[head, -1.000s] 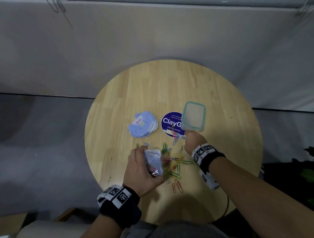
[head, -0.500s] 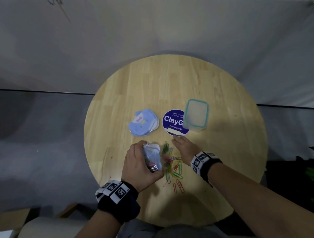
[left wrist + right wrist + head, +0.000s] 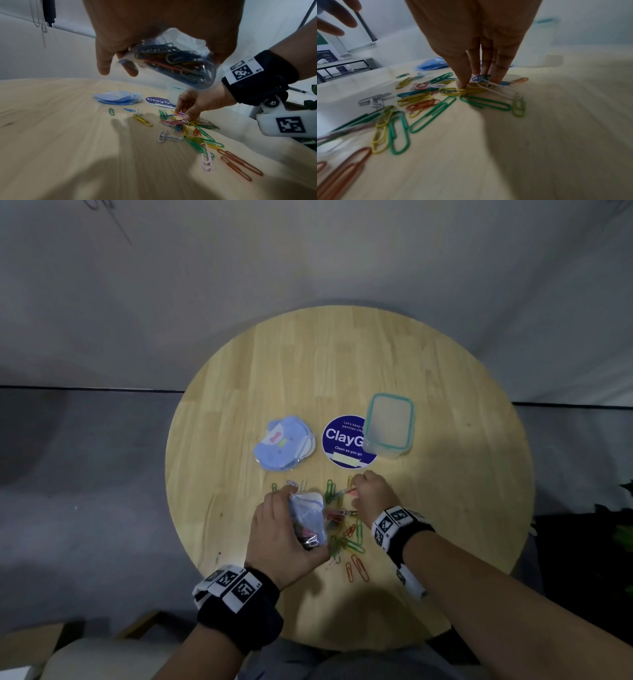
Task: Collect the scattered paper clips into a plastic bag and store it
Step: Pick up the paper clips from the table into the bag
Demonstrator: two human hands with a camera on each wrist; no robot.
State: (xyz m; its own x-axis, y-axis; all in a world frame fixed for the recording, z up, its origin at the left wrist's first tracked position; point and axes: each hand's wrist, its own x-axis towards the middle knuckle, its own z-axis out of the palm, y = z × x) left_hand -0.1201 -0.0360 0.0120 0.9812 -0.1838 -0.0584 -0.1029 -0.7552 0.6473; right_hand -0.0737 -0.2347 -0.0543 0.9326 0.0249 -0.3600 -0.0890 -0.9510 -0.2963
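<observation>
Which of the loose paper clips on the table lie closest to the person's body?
The pair of orange-red paper clips, lying side by side at the near end of the scatter; the green and yellow ones lie farther in.

A round wooden surface (image 3: pixel 342 364) carries a blue stack of flat packets (image 3: pixel 284 444); beside it lies a round blue sticker (image 3: pixel 344 445); a teal-rimmed clear container (image 3: pixel 389 424) overlaps its edge.

Left hand (image 3: pixel 286 529) curled in a closed grip above the table, right hand (image 3: pixel 371 496) reaching down, fingertips (image 3: pixel 462 83) pinched together
</observation>
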